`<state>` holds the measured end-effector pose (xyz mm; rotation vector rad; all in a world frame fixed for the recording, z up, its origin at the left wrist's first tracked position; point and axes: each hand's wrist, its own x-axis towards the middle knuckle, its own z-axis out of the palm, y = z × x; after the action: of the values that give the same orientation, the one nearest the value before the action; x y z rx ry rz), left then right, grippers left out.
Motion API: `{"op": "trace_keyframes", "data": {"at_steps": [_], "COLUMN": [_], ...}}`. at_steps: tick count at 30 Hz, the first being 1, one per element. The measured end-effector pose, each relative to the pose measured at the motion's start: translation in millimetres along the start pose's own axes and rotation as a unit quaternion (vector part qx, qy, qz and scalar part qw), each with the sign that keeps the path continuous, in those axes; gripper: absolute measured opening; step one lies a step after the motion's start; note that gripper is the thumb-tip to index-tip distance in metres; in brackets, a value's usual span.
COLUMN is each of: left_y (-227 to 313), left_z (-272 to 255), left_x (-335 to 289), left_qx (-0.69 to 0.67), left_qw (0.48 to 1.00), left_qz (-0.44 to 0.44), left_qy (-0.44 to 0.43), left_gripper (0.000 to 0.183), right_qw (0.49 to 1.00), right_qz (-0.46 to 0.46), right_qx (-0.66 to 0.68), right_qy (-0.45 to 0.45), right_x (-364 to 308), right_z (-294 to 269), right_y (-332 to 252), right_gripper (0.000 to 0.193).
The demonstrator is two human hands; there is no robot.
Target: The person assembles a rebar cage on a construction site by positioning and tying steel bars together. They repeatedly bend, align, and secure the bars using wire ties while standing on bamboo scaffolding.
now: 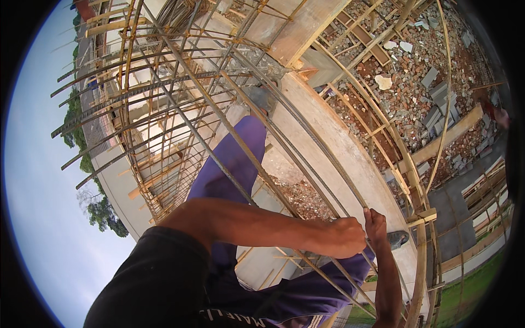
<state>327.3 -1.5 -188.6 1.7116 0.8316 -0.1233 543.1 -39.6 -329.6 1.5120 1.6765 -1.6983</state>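
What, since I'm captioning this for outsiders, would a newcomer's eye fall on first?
Probably the steel bars jutting out against the sky at left. Next, the curled left hand and right hand, close together right of centre. Brick rubble spreads across the upper right.

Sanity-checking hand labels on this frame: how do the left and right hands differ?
Direction: the left hand comes in on a left forearm lying nearly level across the view; the right hand sits atop a right forearm rising from the lower edge.
Size: the left hand looks larger in the picture than the right hand.
Shared: both are bare, closed and side by side at the steel bars; exactly what each grips is hard to tell.
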Motion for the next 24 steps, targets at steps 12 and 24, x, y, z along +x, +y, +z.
{"op": "trace_keyframes", "data": {"at_steps": [12, 24], "left_y": [-137.2, -109.0], "left_z": [-128.5, -243.1], "left_x": [-71.2, -147.7], "left_qx": [-0.015, 0.123], "left_qw": [0.955, 0.936], "left_qz": [-0.180, -0.220], "left_qy": [-0.235, 0.245], "left_gripper": [0.034, 0.029], "right_qw": [0.997, 0.961], "right_qz": [-0.046, -0.096], "right_qx": [-0.069, 0.258], "right_qy": [0.001, 0.010], "right_x": [125.5, 245.1], "right_z": [28.3, -10.8], "right_y": [-147.6, -310.7], "right_gripper": [0.052, 0.069]}}
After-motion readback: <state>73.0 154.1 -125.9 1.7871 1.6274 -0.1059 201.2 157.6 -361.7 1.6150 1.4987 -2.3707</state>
